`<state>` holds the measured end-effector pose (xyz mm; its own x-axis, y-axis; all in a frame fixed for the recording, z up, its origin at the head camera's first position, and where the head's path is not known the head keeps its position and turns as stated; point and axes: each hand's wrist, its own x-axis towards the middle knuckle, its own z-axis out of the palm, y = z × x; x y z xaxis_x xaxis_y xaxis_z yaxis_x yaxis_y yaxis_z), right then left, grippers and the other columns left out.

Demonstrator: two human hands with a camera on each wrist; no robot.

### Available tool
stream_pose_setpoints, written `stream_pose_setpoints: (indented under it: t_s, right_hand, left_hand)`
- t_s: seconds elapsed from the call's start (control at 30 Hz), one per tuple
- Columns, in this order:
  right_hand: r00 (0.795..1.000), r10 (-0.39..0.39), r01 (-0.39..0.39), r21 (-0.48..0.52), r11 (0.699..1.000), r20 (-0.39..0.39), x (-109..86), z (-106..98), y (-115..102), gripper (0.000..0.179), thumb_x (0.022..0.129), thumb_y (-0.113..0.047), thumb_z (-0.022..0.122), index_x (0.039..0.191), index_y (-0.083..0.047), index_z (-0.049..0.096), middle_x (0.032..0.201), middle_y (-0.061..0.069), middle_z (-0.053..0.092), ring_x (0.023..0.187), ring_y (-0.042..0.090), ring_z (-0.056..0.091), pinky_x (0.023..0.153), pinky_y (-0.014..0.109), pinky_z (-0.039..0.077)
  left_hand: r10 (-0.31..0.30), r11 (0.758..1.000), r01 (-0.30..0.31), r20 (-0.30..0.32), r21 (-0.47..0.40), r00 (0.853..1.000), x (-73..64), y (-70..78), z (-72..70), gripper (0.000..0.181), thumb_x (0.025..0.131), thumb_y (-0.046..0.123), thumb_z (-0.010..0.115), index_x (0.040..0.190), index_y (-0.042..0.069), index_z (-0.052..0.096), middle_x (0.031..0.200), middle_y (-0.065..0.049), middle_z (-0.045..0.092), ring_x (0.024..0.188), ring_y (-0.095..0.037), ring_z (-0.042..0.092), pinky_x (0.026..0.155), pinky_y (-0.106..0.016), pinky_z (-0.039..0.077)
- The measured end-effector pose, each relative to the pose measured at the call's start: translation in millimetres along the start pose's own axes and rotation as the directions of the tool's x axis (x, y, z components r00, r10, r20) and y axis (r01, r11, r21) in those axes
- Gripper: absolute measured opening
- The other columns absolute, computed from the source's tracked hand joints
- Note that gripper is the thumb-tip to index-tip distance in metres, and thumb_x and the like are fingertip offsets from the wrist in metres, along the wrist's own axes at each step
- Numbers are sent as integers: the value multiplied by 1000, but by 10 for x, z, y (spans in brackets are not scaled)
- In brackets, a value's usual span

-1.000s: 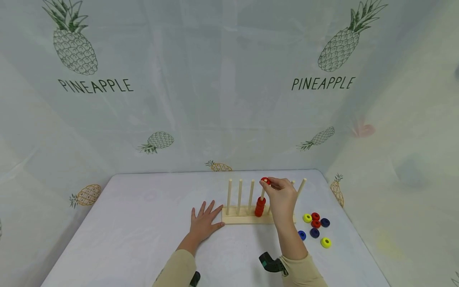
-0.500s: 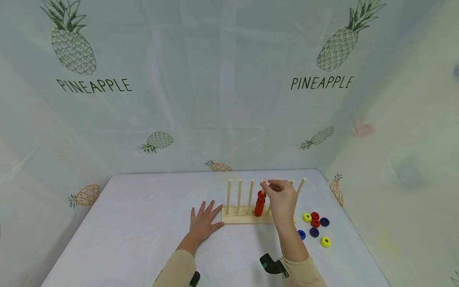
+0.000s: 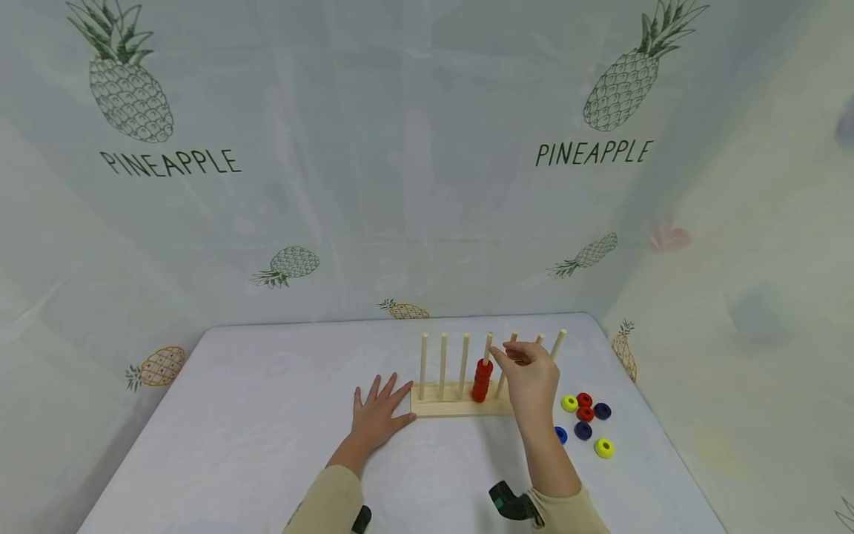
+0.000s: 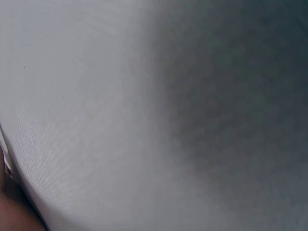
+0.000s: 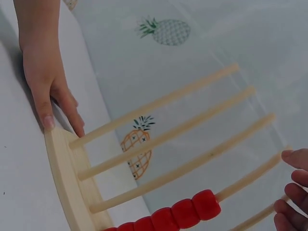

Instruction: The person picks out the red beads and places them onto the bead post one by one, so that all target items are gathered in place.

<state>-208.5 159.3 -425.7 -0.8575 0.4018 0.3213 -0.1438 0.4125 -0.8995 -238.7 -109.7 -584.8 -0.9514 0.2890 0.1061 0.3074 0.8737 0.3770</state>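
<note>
Rounded red beads [image 3: 482, 383] stand one taller now on the pale wooden peg rack [image 3: 440, 409], towards the worktop [image 3: 280, 430]'s far edge; right hand [image 3: 536, 380] emptied, loosely curled, left hand [image 3: 375, 417] splayed against the rack.

Pale tabletop [image 4: 86, 106], dark blur [image 4: 240, 91] at right (hand [image 4: 17, 211] lower left)

Two hands [image 3: 376, 419], seven pegs [image 3: 442, 366], one red stack [image 3: 482, 381], seven loose rings [image 3: 601, 452] show.

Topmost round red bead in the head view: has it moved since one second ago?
Yes, down. Against the pale wooden peg, the topmost round red bead has dropped from near the tip onto the red beads below.
</note>
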Motion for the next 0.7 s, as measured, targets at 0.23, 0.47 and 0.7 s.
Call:
stream_pose_setpoints:
  t_s: [0.23,0.47,0.7]
  right_hand:
    - [1000,13,-14,-38,999,-22,-40,-65,87,20,81,-21,82,92,-6,74,91,5,66,84,18,58,62,20,48]
    - [999,6,-9,-54,998,-43,-45,-119,193,20,82,-18,81,95,-4,75,90,7,67,86,22,59,62,19,46]
    - [998,17,-21,-82,996,-55,-58,-213,294,18,82,-17,81,95,-6,75,91,6,68,86,19,58,58,19,46]
  left_hand:
    - [18,1000,-18,-25,2,1000,1,-33,46,70,88,62,58,148,30,44,157,-8,30,145,-39,16,106,-70,2]
    - [9,1000,-10,-21,-24,1000,-10,-8,2,69,88,59,59,148,27,44,157,-10,30,145,-40,16,106,-70,1]
    - [-3,1000,3,0,-12,1000,-12,28,-31,68,89,58,59,148,26,44,157,-9,30,145,-39,16,107,-70,1]
